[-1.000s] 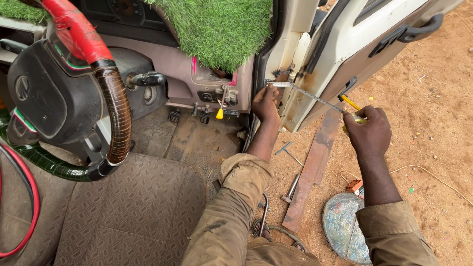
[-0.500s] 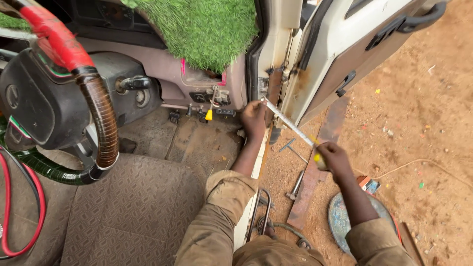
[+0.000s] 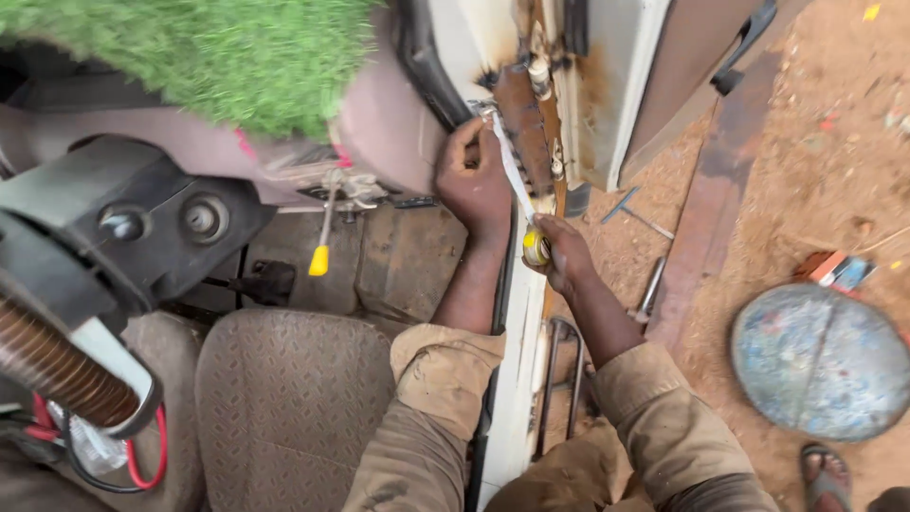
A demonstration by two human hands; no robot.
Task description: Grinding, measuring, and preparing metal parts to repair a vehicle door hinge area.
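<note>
At the rusty door hinge (image 3: 526,133), right hand (image 3: 567,254) clenched round screwdriver (image 3: 517,180), left hand (image 3: 474,180) curled against its shaft.

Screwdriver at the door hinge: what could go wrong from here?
1. The left hand sits right at the tip of the screwdriver on the rusty hinge; a slip could likely jab the fingers.
2. The right hand holds the yellow handle at a slant to the hinge, so the tip may skid off.
3. The door hangs open beside both hands; if it swings, it could pinch them.
</note>
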